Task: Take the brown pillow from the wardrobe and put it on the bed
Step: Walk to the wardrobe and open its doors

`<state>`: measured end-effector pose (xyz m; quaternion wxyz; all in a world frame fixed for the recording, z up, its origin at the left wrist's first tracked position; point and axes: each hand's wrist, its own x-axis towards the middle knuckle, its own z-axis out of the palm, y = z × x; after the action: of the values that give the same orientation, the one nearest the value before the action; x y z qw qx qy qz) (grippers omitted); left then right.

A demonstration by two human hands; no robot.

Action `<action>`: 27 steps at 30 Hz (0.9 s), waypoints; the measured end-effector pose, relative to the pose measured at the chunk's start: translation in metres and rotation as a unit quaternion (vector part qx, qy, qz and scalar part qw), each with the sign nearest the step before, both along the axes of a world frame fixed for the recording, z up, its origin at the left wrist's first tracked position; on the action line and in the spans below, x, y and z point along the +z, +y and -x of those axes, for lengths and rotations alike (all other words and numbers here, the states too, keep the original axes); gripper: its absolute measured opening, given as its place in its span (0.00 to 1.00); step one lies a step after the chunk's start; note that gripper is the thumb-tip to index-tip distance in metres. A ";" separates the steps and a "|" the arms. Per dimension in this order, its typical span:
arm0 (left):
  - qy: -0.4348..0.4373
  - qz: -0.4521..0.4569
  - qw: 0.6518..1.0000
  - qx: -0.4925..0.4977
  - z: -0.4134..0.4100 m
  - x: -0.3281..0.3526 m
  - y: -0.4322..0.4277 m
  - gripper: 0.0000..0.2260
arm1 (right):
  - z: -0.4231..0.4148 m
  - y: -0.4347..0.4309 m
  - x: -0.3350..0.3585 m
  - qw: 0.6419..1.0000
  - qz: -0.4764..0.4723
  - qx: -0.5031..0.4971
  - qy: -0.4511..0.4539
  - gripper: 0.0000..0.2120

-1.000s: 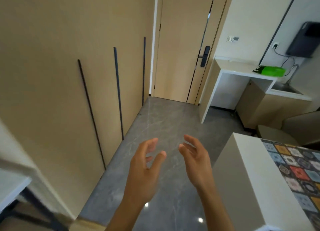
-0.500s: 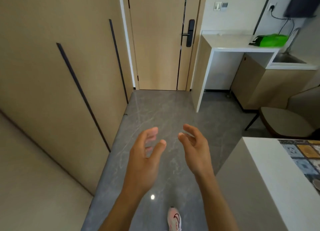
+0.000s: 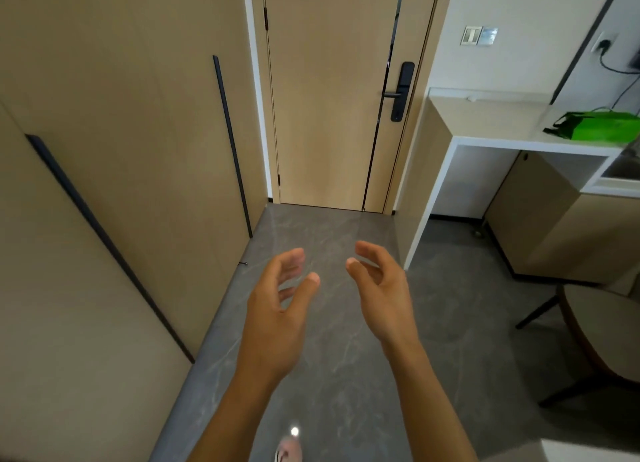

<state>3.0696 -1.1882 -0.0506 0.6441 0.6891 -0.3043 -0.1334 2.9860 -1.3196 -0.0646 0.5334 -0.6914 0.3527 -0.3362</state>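
Task judged at its start: nothing is carried. The left hand (image 3: pixel 277 309) and right hand (image 3: pixel 382 288) are held out over the floor (image 3: pixel 329 375), fingers loosely spread and curled, empty. The brown pillow is not seen; presumably it lies behind the closed wardrobe (image 3: pixel 138 150) doors on the left, smooth matte beige panels with slim dark bar handles. Opening, retrieval and placement remain. Floor noted as glossy grey marble-look.

Closed beige wardrobe (image 3: pixel 121 191), leftward.
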 end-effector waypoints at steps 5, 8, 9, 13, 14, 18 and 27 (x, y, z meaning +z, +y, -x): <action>0.014 0.025 1.000 -0.012 -0.092 -0.009 -0.100 0.11 | -0.078 -0.093 -0.007 0.999 0.016 -0.027 0.017 0.18; 0.027 0.042 0.998 -0.023 -0.148 -0.007 -0.161 0.11 | -0.130 -0.145 -0.002 0.999 0.021 -0.026 0.025 0.18; 0.034 0.045 0.998 -0.031 -0.164 -0.005 -0.179 0.11 | -0.146 -0.161 0.002 0.999 0.023 -0.025 0.028 0.17; 0.031 0.044 0.997 -0.060 -0.225 0.006 -0.248 0.10 | -0.207 -0.225 0.011 0.999 0.033 -0.036 0.010 0.17; 0.038 0.042 0.997 -0.061 -0.238 0.007 -0.261 0.10 | -0.220 -0.238 0.012 0.999 0.032 -0.038 0.011 0.17; 0.034 0.039 0.998 -0.043 -0.296 0.008 -0.311 0.16 | -0.278 -0.293 0.006 0.999 0.016 -0.030 0.011 0.17; 0.024 0.008 0.999 0.022 -0.433 -0.011 -0.442 0.12 | -0.436 -0.444 -0.016 0.999 0.010 0.049 -0.002 0.16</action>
<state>3.5030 -1.6300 -0.0619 0.6595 0.6870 -0.2743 -0.1336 3.4224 -1.7637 -0.0806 0.5427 -0.7126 0.3139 -0.3148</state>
